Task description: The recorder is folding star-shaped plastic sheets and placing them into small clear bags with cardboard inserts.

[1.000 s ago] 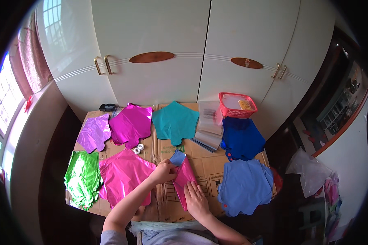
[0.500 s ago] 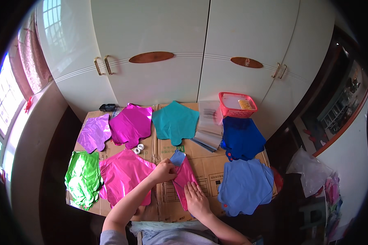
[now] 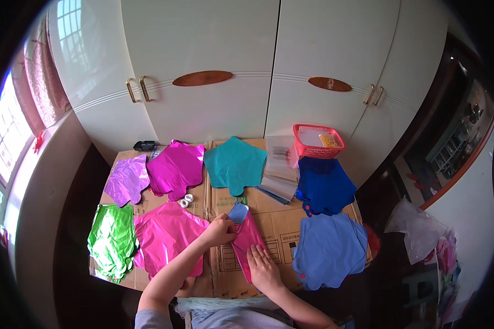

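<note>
A pink foil balloon (image 3: 249,232), flat and folded into a narrow strip, lies on the cardboard in front of me. From its far end sticks out a small light-blue piece (image 3: 239,211). My left hand (image 3: 219,230) is closed with its fingers pinching the strip's left edge near that end; the fingertips are partly hidden. Flat across the near part of the strip rests my right hand (image 3: 263,268), fingers stretched out. Left of my left forearm is a stack of flat pink foil balloons (image 3: 167,236).
Around the cardboard (image 3: 291,211) lie green (image 3: 112,241), lilac (image 3: 127,178), magenta (image 3: 175,167), teal (image 3: 235,164), dark-blue (image 3: 326,186) and light-blue (image 3: 332,249) foil balloons. Clear bags (image 3: 280,151), white tape rolls (image 3: 185,200) and a red basket (image 3: 318,151) sit among them. Cabinets (image 3: 203,44) stand behind.
</note>
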Demonstrator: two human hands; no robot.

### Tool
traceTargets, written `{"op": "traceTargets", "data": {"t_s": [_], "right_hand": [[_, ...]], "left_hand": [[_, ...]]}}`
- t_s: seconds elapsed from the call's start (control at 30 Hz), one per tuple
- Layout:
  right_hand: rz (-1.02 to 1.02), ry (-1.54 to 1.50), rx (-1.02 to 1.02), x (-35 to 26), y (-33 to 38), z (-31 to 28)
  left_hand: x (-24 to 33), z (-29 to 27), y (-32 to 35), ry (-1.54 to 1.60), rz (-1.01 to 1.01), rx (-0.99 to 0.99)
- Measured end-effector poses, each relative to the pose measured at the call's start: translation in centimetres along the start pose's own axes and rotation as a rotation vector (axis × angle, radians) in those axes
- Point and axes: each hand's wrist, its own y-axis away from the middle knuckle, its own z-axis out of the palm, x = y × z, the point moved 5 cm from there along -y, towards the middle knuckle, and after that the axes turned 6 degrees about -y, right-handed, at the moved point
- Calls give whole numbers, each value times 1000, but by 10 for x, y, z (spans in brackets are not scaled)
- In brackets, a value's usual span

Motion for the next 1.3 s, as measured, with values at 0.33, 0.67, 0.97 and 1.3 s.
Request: {"op": "traceTargets", "data": {"t_s": [0.33,0.67,0.97,1.3], "right_hand": [[31,137,68,-11,2,-17],[-8,57,49,-10,5,-12],[-16,42,32,-8,6,-8],[-16,11,50,-9,6,-8]], "left_hand": [[-6,1,-5,-47,-30,-80],[-6,0,-9,-57,-43,-103],[-11,4,-9,-55,-24,-68],[-13,4,-7,-50,-53,-69]]}}
